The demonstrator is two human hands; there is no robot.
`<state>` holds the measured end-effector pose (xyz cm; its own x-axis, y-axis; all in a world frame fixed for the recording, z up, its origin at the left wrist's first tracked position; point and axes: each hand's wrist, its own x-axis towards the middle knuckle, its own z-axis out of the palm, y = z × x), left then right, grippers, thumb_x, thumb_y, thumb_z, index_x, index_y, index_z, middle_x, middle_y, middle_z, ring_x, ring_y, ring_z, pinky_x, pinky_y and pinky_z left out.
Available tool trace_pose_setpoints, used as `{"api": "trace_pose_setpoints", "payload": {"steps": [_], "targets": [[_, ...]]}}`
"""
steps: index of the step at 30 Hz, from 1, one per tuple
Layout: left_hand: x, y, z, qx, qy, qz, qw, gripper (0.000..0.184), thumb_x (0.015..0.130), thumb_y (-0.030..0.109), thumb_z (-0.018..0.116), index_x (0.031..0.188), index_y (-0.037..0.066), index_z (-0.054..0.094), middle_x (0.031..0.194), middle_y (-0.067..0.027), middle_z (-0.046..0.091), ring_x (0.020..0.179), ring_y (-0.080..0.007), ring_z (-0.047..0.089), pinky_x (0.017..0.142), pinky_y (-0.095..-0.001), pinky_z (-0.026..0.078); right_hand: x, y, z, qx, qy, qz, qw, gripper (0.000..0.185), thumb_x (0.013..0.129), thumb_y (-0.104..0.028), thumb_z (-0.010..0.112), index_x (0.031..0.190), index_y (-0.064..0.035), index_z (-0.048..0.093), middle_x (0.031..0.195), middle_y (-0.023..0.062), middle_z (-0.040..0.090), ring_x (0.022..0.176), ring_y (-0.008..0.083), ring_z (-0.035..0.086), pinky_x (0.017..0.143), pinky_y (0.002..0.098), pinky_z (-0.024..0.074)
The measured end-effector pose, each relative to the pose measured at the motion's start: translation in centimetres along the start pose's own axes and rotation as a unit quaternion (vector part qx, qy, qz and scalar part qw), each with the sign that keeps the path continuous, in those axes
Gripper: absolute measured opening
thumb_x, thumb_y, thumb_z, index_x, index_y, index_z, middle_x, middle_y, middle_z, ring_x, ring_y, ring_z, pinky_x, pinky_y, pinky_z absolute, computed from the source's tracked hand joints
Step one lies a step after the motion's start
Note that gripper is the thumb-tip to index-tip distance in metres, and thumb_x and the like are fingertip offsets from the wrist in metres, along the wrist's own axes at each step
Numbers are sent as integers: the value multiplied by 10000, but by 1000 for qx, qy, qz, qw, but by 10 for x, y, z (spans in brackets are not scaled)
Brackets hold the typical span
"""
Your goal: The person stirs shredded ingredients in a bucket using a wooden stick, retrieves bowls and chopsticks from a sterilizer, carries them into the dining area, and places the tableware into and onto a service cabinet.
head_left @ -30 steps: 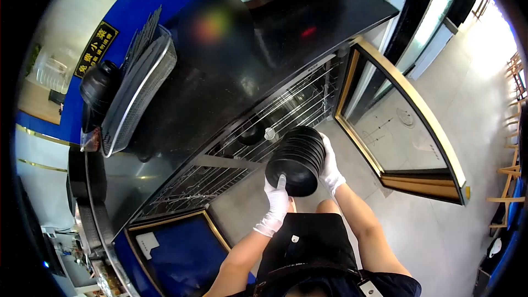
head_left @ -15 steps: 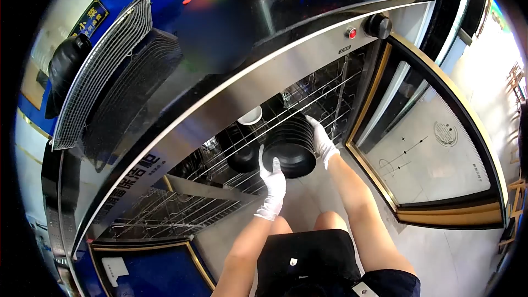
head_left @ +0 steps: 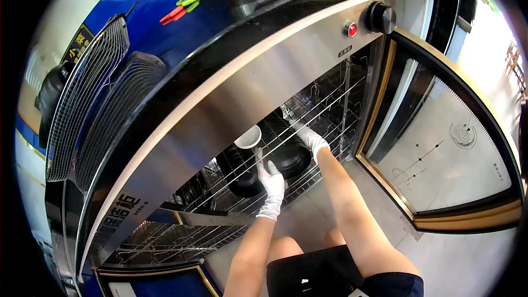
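Inside the open cabinet, a stack of black bowls sits on the wire rack between my two gloved hands. My left hand grips the stack's near left side, its thumb and fingers against the bowls. On the far right side, my right hand reaches deeper in with its fingers along the stack; its fingertips are partly hidden by the rack wires. Another group of black bowls stands just left of my left hand. A white bowl is behind them.
The steel cabinet front arches over my hands, with a black knob at its right. A glass door stands open on the right. Wire baskets and red and green scissors-like handles are on top.
The stack of black bowls has moved deeper into the cabinet, with both hands on it. My right hand reaches further in. My view has shifted, showing more of the cabinet top.
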<state>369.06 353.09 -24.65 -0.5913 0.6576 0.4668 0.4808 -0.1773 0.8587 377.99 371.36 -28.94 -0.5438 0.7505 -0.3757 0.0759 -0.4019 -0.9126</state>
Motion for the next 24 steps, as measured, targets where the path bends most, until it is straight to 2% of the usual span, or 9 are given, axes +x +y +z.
{"api": "trace_pose_setpoints", "payload": {"steps": [1, 8, 10, 13, 14, 17, 21, 22, 24], "targets": [[0, -1, 1, 43, 0, 36, 998, 472, 866, -49, 434, 1334, -1, 389, 1372, -194, 415, 1269, -318, 397, 1071, -380, 288, 0, -5, 2, -34, 11, -25, 999, 733, 900, -569, 417, 1392, -31, 344, 1322, 184, 481, 1244, 278, 428, 1026, 375, 323], [14, -7, 11, 72, -5, 42, 997, 548, 810, -104, 419, 1340, 26, 376, 1420, -226, 321, 1319, -358, 314, 1098, -396, 262, -15, -24, 2, -181, 96, -131, 970, 745, 890, -586, 427, 1399, -48, 343, 1371, 172, 432, 1300, 260, 361, 1060, 358, 277], [18, -6, 14, 97, -11, 60, 993, 581, 792, -116, 431, 1350, 37, 377, 1426, -222, 315, 1320, -361, 311, 1097, -395, 267, -25, -30, 8, -178, 89, -153, 968, 749, 887, -591, 429, 1401, -53, 342, 1385, 168, 418, 1316, 255, 342, 1070, 353, 264], [23, -10, 16, 146, -7, 77, 986, 626, 769, -135, 439, 1367, 34, 362, 1450, -221, 273, 1326, -356, 308, 1094, -385, 276, -65, -40, 8, -93, -10, -173, 980, 756, 872, -603, 457, 1394, -65, 361, 1417, 150, 381, 1340, 239, 297, 1087, 334, 232], [23, -13, 16, 145, -11, 78, 986, 621, 784, -116, 447, 1378, 21, 332, 1454, -229, 255, 1329, -361, 298, 1097, -388, 269, -34, -11, -6, -103, -48, -169, 979, 778, 855, -615, 481, 1392, -65, 365, 1417, 132, 388, 1348, 229, 283, 1095, 322, 211], [20, -21, 18, 177, -25, 86, 980, 646, 816, -50, 484, 1406, -18, 221, 1455, -269, 201, 1346, -394, 227, 1119, -415, 210, -81, -30, -2, -90, -50, -167, 981, 775, 856, -611, 488, 1386, -58, 375, 1416, 125, 391, 1341, 224, 297, 1094, 321, 214], [17, -11, 13, 203, -52, 74, 975, 709, 859, 75, 535, 1416, -57, 117, 1455, -302, 147, 1360, -410, 174, 1131, -425, 170, -99, -34, -4, -101, 11, -136, 985, 757, 873, -601, 467, 1352, -19, 412, 1391, 145, 421, 1320, 234, 337, 1087, 319, 232], [18, -8, 11, 220, -45, 86, 971, 707, 893, 195, 565, 1419, -35, 153, 1452, -286, 184, 1349, -392, 223, 1116, -409, 219, -97, -34, -6, -98, 25, -130, 986, 748, 878, -596, 461, 1339, -8, 424, 1368, 164, 442, 1302, 239, 364, 1073, 321, 258], [15, 4, 7, 218, -54, 81, 971, 753, 885, 232, 582, 1419, -45, 131, 1456, -288, 168, 1357, -391, 201, 1120, -413, 206, -101, -36, -8, -85, 55, -124, 987, 783, 877, -593, 468, 1341, 33, 389, 1336, 186, 467, 1269, 247, 401, 1052, 329, 297]]}}
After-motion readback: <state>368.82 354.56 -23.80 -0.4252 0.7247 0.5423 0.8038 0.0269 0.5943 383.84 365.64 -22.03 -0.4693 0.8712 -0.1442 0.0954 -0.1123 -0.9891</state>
